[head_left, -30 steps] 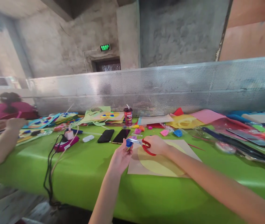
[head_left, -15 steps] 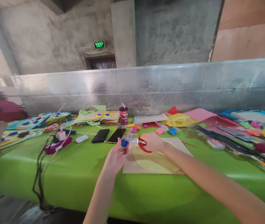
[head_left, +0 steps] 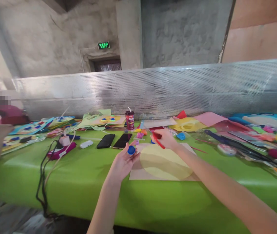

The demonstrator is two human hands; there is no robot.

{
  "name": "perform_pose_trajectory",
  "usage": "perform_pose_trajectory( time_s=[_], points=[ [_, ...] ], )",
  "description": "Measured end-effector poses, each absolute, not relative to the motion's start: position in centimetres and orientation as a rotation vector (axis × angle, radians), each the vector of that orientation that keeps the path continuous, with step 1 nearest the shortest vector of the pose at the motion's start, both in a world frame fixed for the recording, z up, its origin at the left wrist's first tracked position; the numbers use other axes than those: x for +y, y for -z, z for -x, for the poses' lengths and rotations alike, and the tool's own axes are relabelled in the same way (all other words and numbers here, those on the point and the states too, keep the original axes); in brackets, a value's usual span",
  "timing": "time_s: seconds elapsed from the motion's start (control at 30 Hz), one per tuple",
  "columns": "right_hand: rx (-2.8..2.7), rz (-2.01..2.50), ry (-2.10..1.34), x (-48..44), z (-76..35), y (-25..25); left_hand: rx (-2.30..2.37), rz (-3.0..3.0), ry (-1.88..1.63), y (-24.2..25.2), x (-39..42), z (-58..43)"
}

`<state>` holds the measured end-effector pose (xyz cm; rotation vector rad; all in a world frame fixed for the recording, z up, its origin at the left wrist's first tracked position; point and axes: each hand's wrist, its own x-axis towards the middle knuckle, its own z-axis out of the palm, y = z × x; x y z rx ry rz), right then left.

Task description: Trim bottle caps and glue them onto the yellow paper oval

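Green glowing letters say EXIT on the wall sign (head_left: 103, 45). I'm watching the left hand (head_left: 123, 162) hold a round blue lump (head_left: 131, 149) by the paper (head_left: 135, 172), "Moo" cup (head_left: 130, 120) behind, and the right hand (head_left: 167, 139) gripping red-handled scissors (head_left: 158, 140) near the sheet's far edge, kinda blurry.

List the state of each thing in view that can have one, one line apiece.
Left hand, holding blue piece
Right hand, holding red-handled scissors
Red-handled scissors, open or shut unclear
Beige sheet, flat, yellow oval on it
Cup, upright, lidded, straw in
Exit sign, lit
Phone nearest left hand, flat, screen dark
Farther phone, flat
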<state>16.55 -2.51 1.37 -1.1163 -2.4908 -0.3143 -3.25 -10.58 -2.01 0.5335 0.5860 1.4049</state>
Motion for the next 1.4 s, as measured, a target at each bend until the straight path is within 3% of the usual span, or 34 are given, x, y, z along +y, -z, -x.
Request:
perform_pose_trajectory(
  time_s=[0.63,1.4],
  points=[
    [-2.835,1.098,0.460,-3.5,-15.8,-1.1,0.540,-0.513,-1.471,3.4,-9.6,3.6],
    [-2.753,1.247,0.601,-3.5,-15.0,-0.9,0.570,-0.460,-1.548,2.7,-9.8,3.1]
  ],
)
